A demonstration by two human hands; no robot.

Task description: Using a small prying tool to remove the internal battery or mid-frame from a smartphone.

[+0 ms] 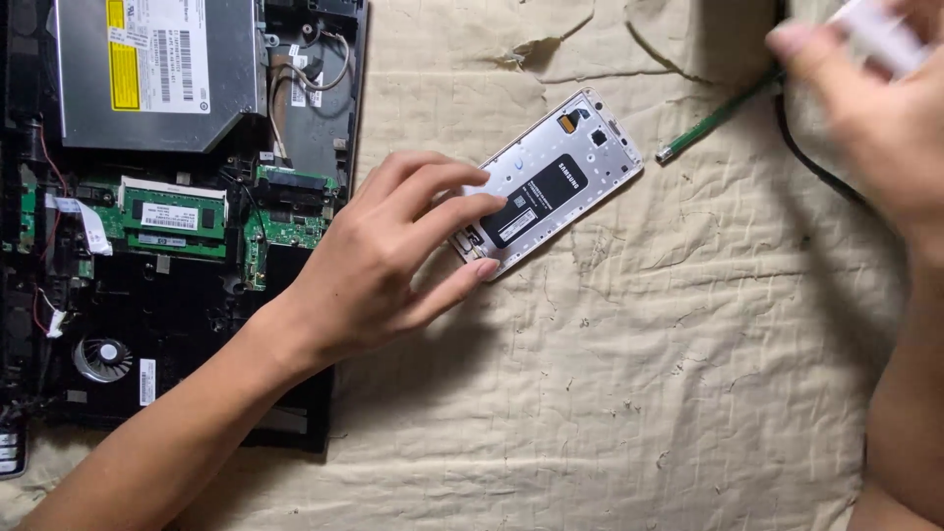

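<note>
The opened phone (551, 182) lies face down and slanted on the wrinkled beige cloth (639, 393), back cover off, its silver frame and black battery (536, 200) exposed. It sits just right of the dismantled laptop (177, 216) and well left of the green-handled tool (718, 118).

My left hand (379, 265) rests on the phone's lower end. My fingers (447, 211) are spread narrow, their tips pressing flat on the frame and the edge of the battery, my thumb against the bottom corner. I am pinning it down, not gripping it.

My right hand (875, 108) is raised at the upper right, blurred. It seems closed around something small and white (880, 34), but I cannot tell what it is or how firmly I hold it.

I judge the main risk to be the cloth. It is loose and creased, so if I push sideways the phone may slide with it or pivot under my fingertips. Pressing hard on the battery could dent or bend it, and that would be the worse fault. A fingertip straying onto the bare contacts near the lower edge may smear or bend them.

Further out, the laptop's green boards (172, 216), loose cables and fan (103, 359) lie open beside my left forearm; a careless drag of the arm could snag a wire. A dark cable (816, 162) runs under my right hand and could catch as I bring it down.
</note>
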